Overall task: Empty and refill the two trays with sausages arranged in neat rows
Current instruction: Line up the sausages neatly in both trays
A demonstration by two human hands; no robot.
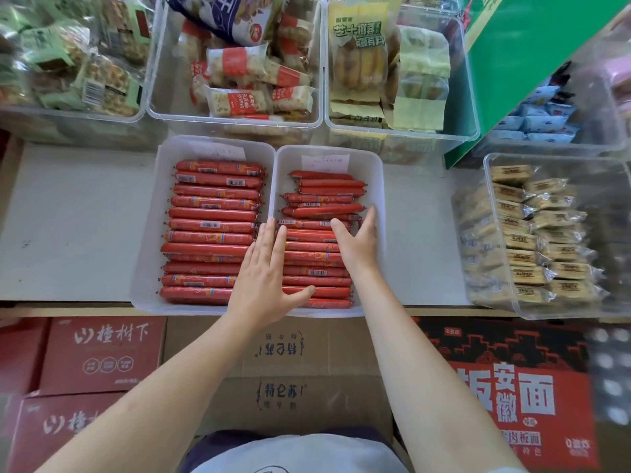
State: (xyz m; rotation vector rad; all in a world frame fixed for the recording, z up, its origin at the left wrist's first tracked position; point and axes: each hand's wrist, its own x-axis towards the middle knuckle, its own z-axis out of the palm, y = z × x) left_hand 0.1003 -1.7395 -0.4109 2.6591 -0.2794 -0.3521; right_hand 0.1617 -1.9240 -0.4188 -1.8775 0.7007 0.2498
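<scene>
Two white trays stand side by side on a grey shelf. The left tray (pixel 146 240) holds red wrapped sausages (pixel 211 230) stacked in neat crosswise rows. The right tray (pixel 377 186) holds thinner red sausages (pixel 324 203), tidy near me and slightly askew at the far end. My left hand (pixel 266 278) lies flat, fingers apart, across the wall between the trays and over the right tray's near-left sausages. My right hand (pixel 358 240) rests open on the right tray's sausages near its right wall, fingers pointing away. Neither hand grips anything.
Clear bins of packaged snacks (pixel 239 63) stand behind the trays, and a bin of wrapped biscuits (pixel 532 240) stands at the right. A green box (pixel 532 56) leans at the back right. Red and brown cartons (pixel 102 356) sit below the shelf edge.
</scene>
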